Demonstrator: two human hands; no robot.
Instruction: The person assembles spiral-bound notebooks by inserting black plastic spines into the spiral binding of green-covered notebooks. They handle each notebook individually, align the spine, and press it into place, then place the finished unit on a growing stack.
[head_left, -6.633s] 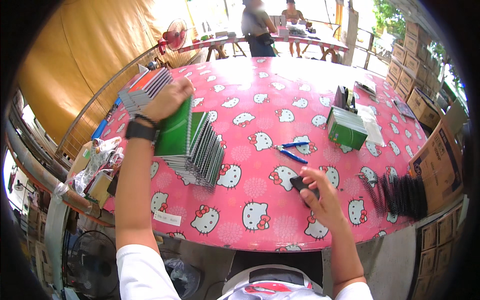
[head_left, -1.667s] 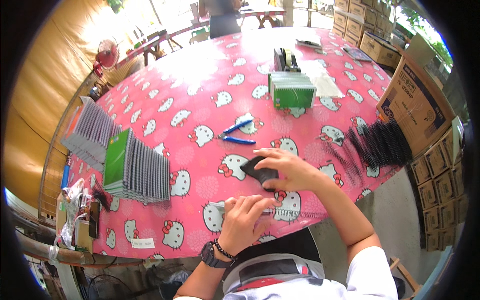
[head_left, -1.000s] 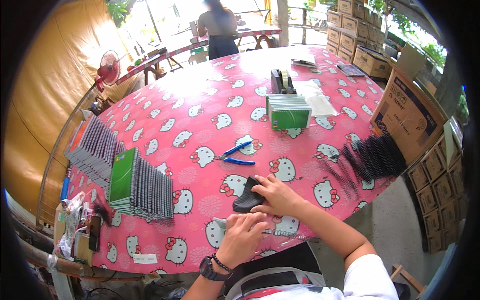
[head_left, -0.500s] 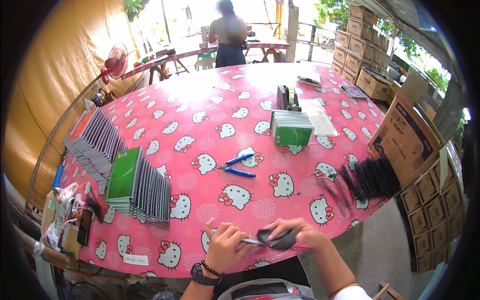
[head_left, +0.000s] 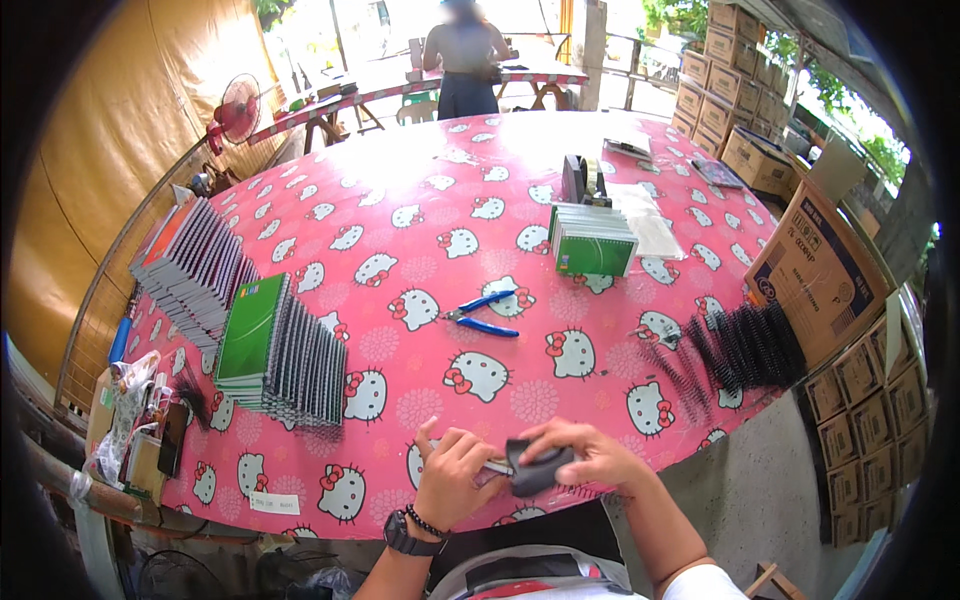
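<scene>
Both hands meet at the near edge of the pink cartoon-cat tablecloth (head_left: 420,230). My right hand (head_left: 590,455) grips a small dark pouch-like object (head_left: 535,468). My left hand (head_left: 455,478), with a black watch and bead bracelet on its wrist, pinches a thin pale piece at the pouch's left end. Blue-handled pliers (head_left: 485,313) lie on the cloth some way beyond my hands. A fanned stack of green spiral notebooks (head_left: 275,350) sits to the left.
Another notebook stack (head_left: 195,265) lies at the far left. A small green notebook pile (head_left: 592,240) and black spiral bindings (head_left: 735,350) are on the right. Cardboard boxes (head_left: 815,270) line the right side. A person stands beyond the far table edge.
My hands have drawn back from mid-table to the near edge, bringing the dark object along. My left hand has closed in on its left end. My view has tilted up.
</scene>
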